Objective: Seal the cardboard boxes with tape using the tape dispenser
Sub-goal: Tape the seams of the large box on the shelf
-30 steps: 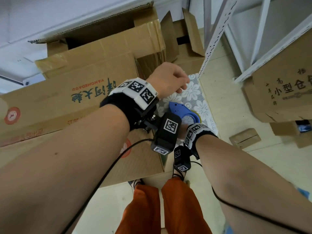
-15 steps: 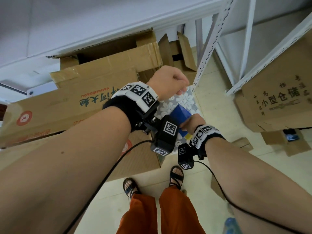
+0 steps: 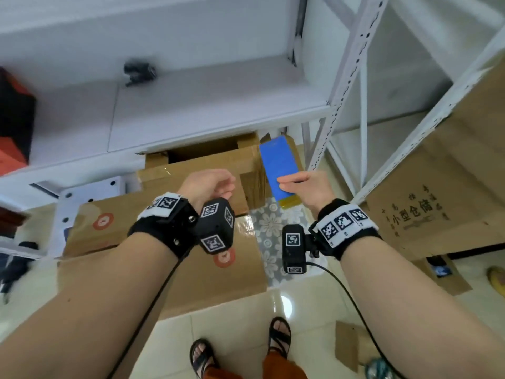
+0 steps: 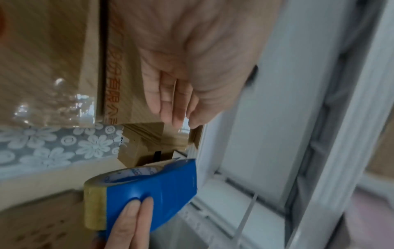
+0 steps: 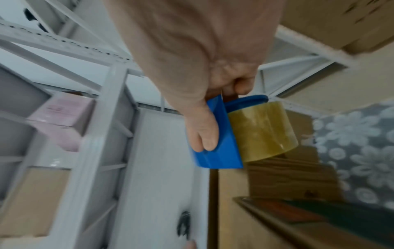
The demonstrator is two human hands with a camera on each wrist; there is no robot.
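Right hand (image 3: pixel 308 187) grips blue dispenser (image 3: pixel 278 165) above floral mat (image 3: pixel 269 228); left hand (image 3: pixel 207 184) relaxed, empty, over taped boxes (image 3: pixel 164 269); white shelving (image 3: pixel 341 86) beyond

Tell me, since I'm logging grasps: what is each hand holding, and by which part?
The right hand grips the tape dispenser by its blue plastic body, thumb on the flat side, beside the tape roll. The left hand holds nothing.

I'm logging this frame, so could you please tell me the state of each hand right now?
Left hand: open, fingers relaxed, holding nothing.
Right hand: grips the tape dispenser.
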